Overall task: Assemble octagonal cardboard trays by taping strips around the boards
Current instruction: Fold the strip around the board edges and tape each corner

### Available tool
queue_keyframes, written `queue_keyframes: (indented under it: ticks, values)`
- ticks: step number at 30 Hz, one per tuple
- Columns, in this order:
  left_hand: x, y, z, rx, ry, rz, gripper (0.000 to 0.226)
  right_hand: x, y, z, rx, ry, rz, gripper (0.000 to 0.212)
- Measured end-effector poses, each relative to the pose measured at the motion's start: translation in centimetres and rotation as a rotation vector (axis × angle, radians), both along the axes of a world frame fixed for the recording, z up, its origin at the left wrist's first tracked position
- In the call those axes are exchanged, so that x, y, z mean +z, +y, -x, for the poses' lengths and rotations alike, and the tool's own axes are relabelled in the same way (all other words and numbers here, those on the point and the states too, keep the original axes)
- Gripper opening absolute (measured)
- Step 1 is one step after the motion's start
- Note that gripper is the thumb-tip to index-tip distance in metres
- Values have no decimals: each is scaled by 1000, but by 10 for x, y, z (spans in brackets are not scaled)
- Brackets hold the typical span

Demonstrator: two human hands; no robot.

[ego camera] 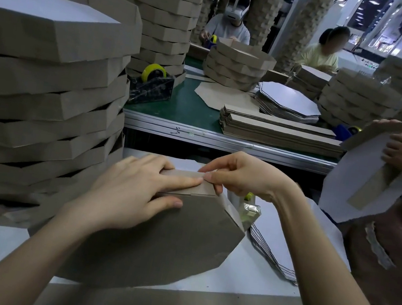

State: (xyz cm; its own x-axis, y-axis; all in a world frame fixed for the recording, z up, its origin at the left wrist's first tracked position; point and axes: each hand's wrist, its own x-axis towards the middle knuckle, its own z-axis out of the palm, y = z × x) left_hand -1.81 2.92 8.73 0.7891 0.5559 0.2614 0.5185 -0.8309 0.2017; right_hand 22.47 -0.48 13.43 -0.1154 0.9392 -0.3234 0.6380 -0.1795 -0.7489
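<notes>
The octagonal board [178, 242] stands tilted on edge, the strip [185, 176] folded along its top side. The left hand [134, 189] lies flat, fingers straight, pressing the strip there; the right hand [241, 175] pinches it at the board's upper corner. Keep that seam flush and taut, I'd say.

Our left hand [134, 189] lies flat, fingers straight and thumb spread, pressing down. Our right hand [241, 175], wrist bent, pinches the cardboard strip [201, 192] between thumb and curled fingers. Fingertips of both hands meet. Bare forearms reach in from the lower corners.
</notes>
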Motion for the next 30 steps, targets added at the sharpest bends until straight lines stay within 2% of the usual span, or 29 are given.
queue_keyframes:
  ticks: [3, 6, 9, 11, 14, 16, 19, 23, 26, 28, 30]
  values:
    - [-2, 0, -1, 6, -8, -9, 51, -9, 2, -1, 21, -41, -31, 22]
    - [-2, 1, 1, 30, -16, -15, 52, -20, 5, -4, 17, -52, -157, 25]
    - [-1, 1, 2, 26, -20, -12, 51, -33, 6, -7, 22, 122, -157, 29]
    - [0, 1, 1, 26, -13, -10, 51, -42, 8, -9, 16, 268, -97, 39]
    - [2, 1, 0, 27, -5, 0, 51, -51, 12, -13, 3, 387, 24, 75]
    - [1, 2, 1, 29, 1, 2, 52, -54, 14, -15, 12, 404, 40, 81]
    - [2, 3, 0, 36, 20, 3, 53, -58, 16, -18, 30, 427, 37, 64]
    - [4, 3, -1, 36, 30, 26, 60, -68, 15, -23, 61, 582, 20, 24]
    - [4, 3, -2, 24, 30, 47, 58, -74, 17, -27, 105, 710, 66, 32]
    - [5, 3, -2, 20, 36, 52, 56, -77, 21, -33, 154, 729, 131, 37]
    - [4, 5, 0, 25, 38, 48, 54, -84, 23, -48, 192, 710, 170, 21]
